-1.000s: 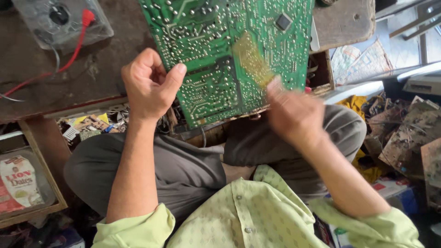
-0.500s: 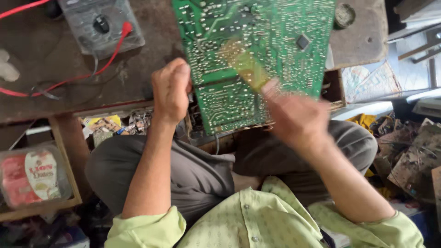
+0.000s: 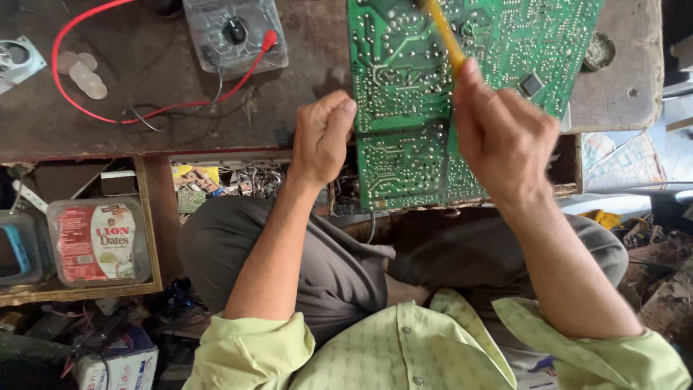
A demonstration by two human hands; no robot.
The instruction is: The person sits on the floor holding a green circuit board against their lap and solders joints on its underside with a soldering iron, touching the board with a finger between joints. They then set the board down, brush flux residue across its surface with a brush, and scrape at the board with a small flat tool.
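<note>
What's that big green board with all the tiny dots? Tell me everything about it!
The green circuit board is a flat, stiff panel covered with pale lines and many tiny silvery solder dots. One small black square chip sits near its right side. It lies over the front edge of the dark workbench. The left hand grips its left edge, and the right hand holds a yellow stick-like tool against it.

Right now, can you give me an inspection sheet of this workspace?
Surface: dark, worn workbench, stained.
Job's things: green circuit board solder side up, overhanging the bench edge; yellow tool over it.
Clutter: plastic-wrapped meter, round discs, small tin.
Hands: left hand grips the board's left edge; right hand holds the yellow tool.
Cables: red lead loops from the meter.
Surroundings: food tub on a side shelf; scrap parts beneath.
</note>
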